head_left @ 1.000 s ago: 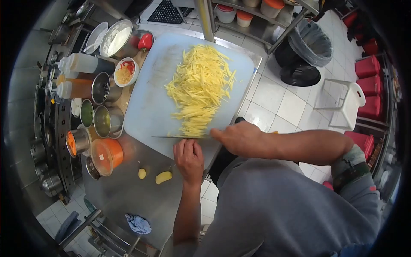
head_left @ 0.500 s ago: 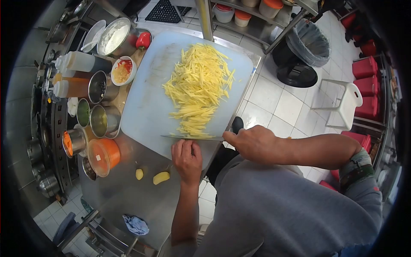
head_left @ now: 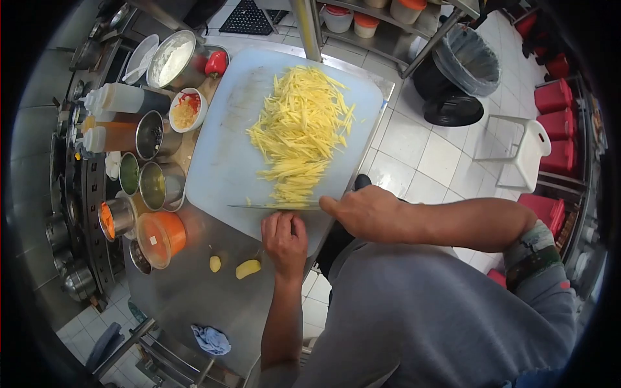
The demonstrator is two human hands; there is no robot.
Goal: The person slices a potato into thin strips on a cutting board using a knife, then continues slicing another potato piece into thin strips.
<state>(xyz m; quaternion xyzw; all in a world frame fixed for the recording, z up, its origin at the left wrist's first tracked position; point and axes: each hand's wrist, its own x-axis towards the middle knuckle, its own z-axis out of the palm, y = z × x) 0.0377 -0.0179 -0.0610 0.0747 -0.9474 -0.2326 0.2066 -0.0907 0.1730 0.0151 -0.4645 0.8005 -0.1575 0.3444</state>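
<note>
My right hand (head_left: 363, 212) is closed round the handle of a knife (head_left: 259, 207), whose thin blade lies across the near end of a white cutting board (head_left: 220, 142). Against the near side of the blade, the curled fingers of my left hand (head_left: 284, 240) press down at the board's edge; whatever they grip is hidden beneath them. Just beyond the blade, a long heap of pale yellow matchstick strips (head_left: 301, 129), looking like cut potato, spreads up the board. Two peeled yellow pieces (head_left: 248, 269) rest on the steel table left of my left forearm.
Along the left stand sauce bottles (head_left: 119, 98), metal cups (head_left: 162, 186), an orange tub (head_left: 162, 236) and a flour bowl (head_left: 176, 61). A red pepper (head_left: 217, 63) sits by the board. A blue cloth (head_left: 211, 339) lies near the table's lower edge. A lined bin (head_left: 462, 64) stands right.
The knife and my right hand have slid left, so the blade tip reaches farther past my left fingers. My left hand stays at the blade. The whole view has shifted slightly.
</note>
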